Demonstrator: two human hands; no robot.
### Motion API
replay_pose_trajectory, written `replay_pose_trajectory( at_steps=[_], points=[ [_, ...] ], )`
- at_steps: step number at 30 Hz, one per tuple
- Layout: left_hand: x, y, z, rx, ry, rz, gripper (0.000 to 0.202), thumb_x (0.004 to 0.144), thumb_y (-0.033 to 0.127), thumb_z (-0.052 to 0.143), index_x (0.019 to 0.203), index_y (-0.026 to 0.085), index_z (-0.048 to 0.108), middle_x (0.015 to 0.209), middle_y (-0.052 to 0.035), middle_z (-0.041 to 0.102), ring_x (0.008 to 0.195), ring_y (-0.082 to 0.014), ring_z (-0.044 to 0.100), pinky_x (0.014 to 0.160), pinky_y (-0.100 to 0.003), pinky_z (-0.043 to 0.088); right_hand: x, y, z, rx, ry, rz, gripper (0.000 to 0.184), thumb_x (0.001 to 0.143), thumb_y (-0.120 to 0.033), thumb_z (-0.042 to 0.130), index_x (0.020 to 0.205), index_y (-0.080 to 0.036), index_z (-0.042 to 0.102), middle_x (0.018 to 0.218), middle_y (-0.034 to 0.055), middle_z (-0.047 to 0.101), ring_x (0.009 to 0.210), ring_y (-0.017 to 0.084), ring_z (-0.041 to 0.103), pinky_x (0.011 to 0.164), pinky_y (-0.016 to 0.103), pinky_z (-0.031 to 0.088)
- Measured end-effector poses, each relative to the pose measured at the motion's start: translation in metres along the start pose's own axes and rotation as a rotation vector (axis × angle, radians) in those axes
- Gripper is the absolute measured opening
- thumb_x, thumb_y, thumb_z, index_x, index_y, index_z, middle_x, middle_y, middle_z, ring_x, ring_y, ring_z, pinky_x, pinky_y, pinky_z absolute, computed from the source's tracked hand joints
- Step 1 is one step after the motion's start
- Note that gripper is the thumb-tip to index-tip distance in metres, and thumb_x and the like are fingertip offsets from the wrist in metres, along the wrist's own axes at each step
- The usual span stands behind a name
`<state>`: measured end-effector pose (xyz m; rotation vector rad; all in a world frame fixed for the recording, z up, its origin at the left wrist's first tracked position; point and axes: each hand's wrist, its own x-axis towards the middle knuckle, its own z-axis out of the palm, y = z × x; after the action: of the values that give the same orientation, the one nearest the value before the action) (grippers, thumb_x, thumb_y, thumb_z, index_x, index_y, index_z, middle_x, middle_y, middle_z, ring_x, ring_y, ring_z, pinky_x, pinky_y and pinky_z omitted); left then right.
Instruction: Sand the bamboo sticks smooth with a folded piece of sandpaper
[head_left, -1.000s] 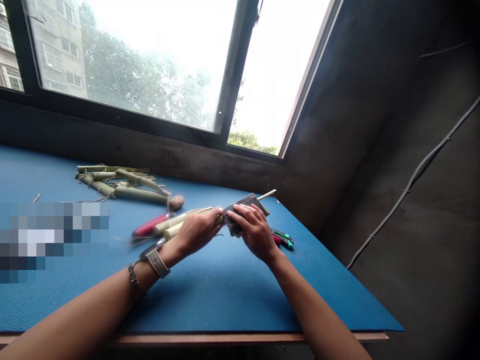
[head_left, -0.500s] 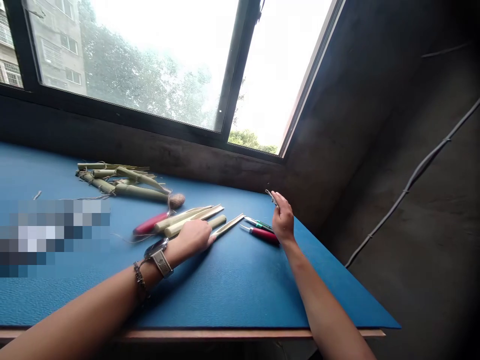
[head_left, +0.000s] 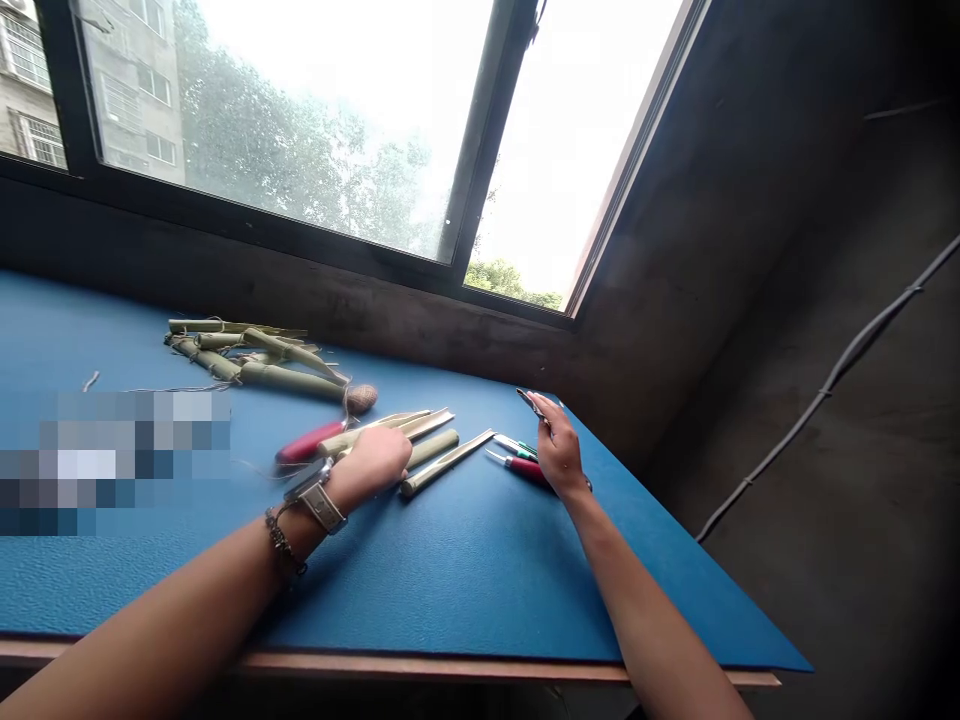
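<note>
My left hand (head_left: 379,462), wearing a watch and bracelet, is back up over several bamboo pieces, with its fingers curled downward and mostly hidden. A round bamboo stick (head_left: 435,449) emerges just to its right. Beside that lies a split bamboo piece (head_left: 448,464), apart from the hand. A red-handled tool (head_left: 309,443) and a split bamboo strip (head_left: 429,424) lie around the left hand. My right hand (head_left: 561,450) is closed around a small, thin metal tool (head_left: 529,402), whose kind I cannot make out. Below it is a red-handled awl-like tool (head_left: 525,468), partly covered by the hand.
A green-and-white slim tool (head_left: 517,447) lies near the right hand. Farther back are tied bamboo pieces (head_left: 289,379) and a twine ball (head_left: 361,399). A pixelated patch covers the left of the blue tabletop (head_left: 465,570). The window wall (head_left: 315,295) bounds the back.
My left hand has shifted left off the split bamboo piece, which now lies uncovered. My right hand stays near the tools, its metal tool turned slightly. The camera view has shifted a little.
</note>
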<state>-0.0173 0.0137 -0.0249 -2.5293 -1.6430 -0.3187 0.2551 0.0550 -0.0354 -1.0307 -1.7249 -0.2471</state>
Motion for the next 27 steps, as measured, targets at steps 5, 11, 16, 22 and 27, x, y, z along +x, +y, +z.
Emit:
replay_pose_trajectory(
  at_steps=[5,11,16,22,27],
  points=[
    [0.004,0.002,-0.004,0.055,-0.029,0.009,0.008,0.066,0.011,0.069,0.06,0.009,0.064,0.068,-0.0147,0.066,0.073,-0.0316,0.064,0.067,-0.037,0.045,-0.001,-0.008,-0.001,0.047,-0.041,0.006,0.046,0.083,-0.014,0.032,0.122,-0.019,0.056,0.123,0.008,0.056,0.116,0.02,0.049,0.102,0.042,0.038],
    [0.008,-0.007,-0.014,-0.046,0.066,-0.015,0.016,0.071,0.026,0.059,0.074,0.011,0.064,0.086,-0.0168,0.064,0.085,-0.0319,0.06,0.07,-0.037,0.044,0.0,-0.006,-0.001,0.05,-0.039,0.003,0.044,0.085,-0.015,0.032,0.122,-0.02,0.056,0.122,0.0074,0.057,0.115,0.019,0.05,0.101,0.041,0.039],
    [0.011,-0.007,-0.015,-0.324,0.087,-0.046,0.027,0.082,0.034,0.046,0.096,0.012,0.054,0.09,-0.0136,0.061,0.074,-0.0247,0.063,0.062,-0.032,0.047,-0.001,-0.024,-0.006,-0.136,0.04,-0.17,0.048,0.086,-0.008,0.03,0.127,-0.021,0.051,0.126,0.0072,0.054,0.118,0.019,0.049,0.104,0.042,0.035],
    [0.008,0.001,-0.012,-0.883,-0.181,0.206,0.028,0.083,0.04,0.048,0.099,0.018,0.051,0.075,-0.0008,0.061,0.058,-0.0141,0.057,0.051,-0.023,0.045,-0.011,-0.064,-0.001,-0.423,-0.203,-0.725,0.048,0.09,-0.007,0.037,0.132,-0.029,0.045,0.138,-0.0006,0.045,0.128,0.016,0.038,0.113,0.039,0.017],
    [0.003,0.009,-0.012,-1.246,-0.325,0.223,0.038,0.072,0.026,0.061,0.108,0.019,0.054,0.073,0.0034,0.054,0.058,-0.0109,0.05,0.05,-0.021,0.04,-0.007,-0.046,0.002,-0.515,-0.12,-0.425,0.05,0.089,-0.006,0.035,0.133,-0.026,0.044,0.138,0.0027,0.044,0.128,0.02,0.038,0.109,0.042,0.023]
  ],
)
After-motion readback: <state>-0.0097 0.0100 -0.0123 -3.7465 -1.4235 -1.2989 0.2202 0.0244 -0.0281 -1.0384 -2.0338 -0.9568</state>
